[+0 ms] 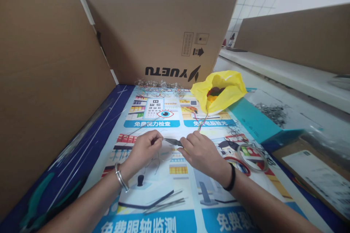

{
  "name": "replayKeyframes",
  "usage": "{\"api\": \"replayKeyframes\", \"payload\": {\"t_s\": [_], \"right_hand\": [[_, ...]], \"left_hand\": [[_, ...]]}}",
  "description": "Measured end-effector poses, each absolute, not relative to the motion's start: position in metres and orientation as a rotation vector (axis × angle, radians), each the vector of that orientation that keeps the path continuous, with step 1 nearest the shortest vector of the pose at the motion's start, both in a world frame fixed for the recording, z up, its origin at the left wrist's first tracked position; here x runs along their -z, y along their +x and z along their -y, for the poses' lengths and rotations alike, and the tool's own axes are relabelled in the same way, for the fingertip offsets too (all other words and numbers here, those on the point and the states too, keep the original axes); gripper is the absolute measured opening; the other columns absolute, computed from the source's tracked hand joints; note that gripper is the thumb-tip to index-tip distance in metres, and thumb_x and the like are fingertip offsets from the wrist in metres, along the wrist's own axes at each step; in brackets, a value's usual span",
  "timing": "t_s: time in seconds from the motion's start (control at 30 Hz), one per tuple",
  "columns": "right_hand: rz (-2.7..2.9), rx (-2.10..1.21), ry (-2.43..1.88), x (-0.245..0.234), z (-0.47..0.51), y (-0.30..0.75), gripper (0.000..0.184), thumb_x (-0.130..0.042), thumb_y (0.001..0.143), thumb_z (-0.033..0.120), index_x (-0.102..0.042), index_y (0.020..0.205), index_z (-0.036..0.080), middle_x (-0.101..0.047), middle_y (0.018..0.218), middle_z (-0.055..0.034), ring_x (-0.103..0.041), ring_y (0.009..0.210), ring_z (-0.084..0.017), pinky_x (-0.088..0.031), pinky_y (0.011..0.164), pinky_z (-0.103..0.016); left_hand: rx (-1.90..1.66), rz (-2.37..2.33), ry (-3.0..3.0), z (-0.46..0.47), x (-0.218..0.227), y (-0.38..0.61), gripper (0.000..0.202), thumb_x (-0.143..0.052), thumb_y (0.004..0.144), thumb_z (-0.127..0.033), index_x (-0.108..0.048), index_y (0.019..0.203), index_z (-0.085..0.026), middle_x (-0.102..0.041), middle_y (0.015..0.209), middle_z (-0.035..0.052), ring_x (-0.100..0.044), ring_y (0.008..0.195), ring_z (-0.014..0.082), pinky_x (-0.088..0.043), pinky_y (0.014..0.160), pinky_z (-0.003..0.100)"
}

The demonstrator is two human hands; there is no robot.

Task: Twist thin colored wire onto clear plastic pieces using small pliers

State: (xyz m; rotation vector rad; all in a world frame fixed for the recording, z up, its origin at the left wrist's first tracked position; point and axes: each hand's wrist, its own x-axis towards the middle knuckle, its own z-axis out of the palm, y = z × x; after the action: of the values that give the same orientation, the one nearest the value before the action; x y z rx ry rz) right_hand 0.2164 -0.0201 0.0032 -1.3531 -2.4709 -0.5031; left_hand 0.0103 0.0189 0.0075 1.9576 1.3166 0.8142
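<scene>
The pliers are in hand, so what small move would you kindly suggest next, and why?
Perhaps give the pliers a slight, gentle turn while holding the left hand steady: the right hand grips them, and their tip sits at the left hand's pinch. Whatever is pinched there is too small to tell, so a small move seems safest.

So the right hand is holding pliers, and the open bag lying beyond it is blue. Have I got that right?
Not quite: the bag is yellow, not blue, as the head view shows. It does lie open beyond the right hand, which holds the pliers.
</scene>
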Motion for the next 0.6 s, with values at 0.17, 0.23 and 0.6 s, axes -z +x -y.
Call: {"api": "replayKeyframes", "payload": {"t_s": [0.17, 0.23, 0.6], "right_hand": [[2.494, 0.485, -1.371, -0.002, 0.02, 0.216, 0.02, -0.046, 0.09, 0.035, -0.056, 0.085, 0.018, -0.055, 0.077, -0.0056, -0.046, 0.078, -0.021, -0.028, 0.062, -0.031], [2.491, 0.486, -1.37, -0.001, 0.021, 0.215, 0.021, -0.045, 0.09, 0.036, -0.055, 0.084, 0.018, -0.054, 0.077, -0.0055, -0.045, 0.078, -0.021, -0.027, 0.061, -0.031], [2.433, 0.607, -1.328, 0.008, 0.021, 0.211, 0.022, -0.045, 0.09, 0.037, -0.054, 0.083, 0.018, -0.052, 0.074, -0.0047, -0.044, 0.075, -0.021, -0.025, 0.06, -0.033]], "left_hand": [[-0.804, -1.305, 1.985, -0.018, -0.01, 0.011, 0.014, -0.044, 0.073, -0.018, -0.054, 0.063, -0.018, -0.05, 0.06, -0.0038, -0.047, 0.06, 0.0125, -0.034, 0.058, 0.023], [-0.808, -1.32, 1.956, -0.017, -0.011, 0.012, 0.013, -0.044, 0.071, -0.017, -0.053, 0.062, -0.018, -0.048, 0.058, -0.0042, -0.045, 0.059, 0.0123, -0.033, 0.056, 0.023], [-0.866, -1.313, 1.591, -0.018, -0.006, 0.013, 0.011, -0.047, 0.071, -0.022, -0.049, 0.06, -0.018, -0.039, 0.054, -0.0064, -0.035, 0.051, 0.0091, -0.028, 0.05, 0.021]]}}
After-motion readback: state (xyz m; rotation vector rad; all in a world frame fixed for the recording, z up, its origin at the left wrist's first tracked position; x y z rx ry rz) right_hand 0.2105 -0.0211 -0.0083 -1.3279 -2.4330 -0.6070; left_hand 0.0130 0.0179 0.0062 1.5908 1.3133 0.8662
